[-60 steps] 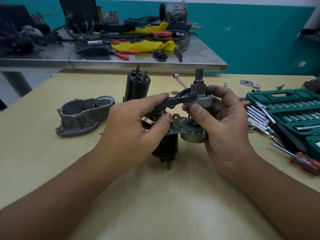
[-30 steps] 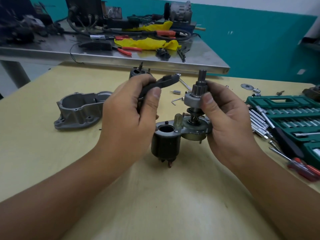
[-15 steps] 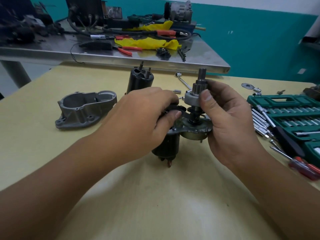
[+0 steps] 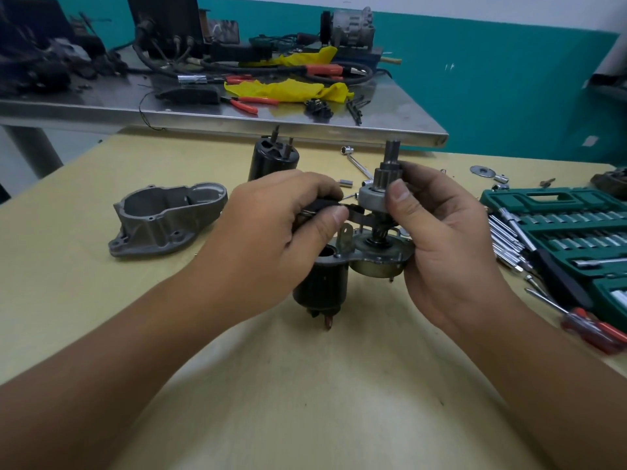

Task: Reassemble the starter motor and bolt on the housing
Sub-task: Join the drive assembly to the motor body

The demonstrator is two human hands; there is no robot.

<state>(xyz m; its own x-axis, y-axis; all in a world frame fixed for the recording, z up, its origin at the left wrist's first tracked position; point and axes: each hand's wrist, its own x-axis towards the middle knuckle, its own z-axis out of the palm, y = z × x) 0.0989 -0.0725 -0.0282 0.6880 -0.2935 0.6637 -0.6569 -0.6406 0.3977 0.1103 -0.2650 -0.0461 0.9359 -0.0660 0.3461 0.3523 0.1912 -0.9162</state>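
Note:
The starter assembly stands upright at the table's middle: a black solenoid beside a metal plate, with the pinion drive rising from it. My right hand grips the pinion drive with thumb and fingers and cradles the plate. My left hand pinches the black shift fork, held low against the drive's collar above the solenoid; most of the fork is hidden under my fingers. The grey aluminium housing lies open-side up to the left. A black motor body stands behind my left hand.
A green socket set case lies open at the right, with loose sockets, extension bars and a red-handled screwdriver beside it. A steel bench with yellow rags, pliers and cables runs behind the wooden table.
My left hand lifted the black fork away from the drive, then brought it back down; it now holds the fork against the drive's collar. My right hand kept its grip.

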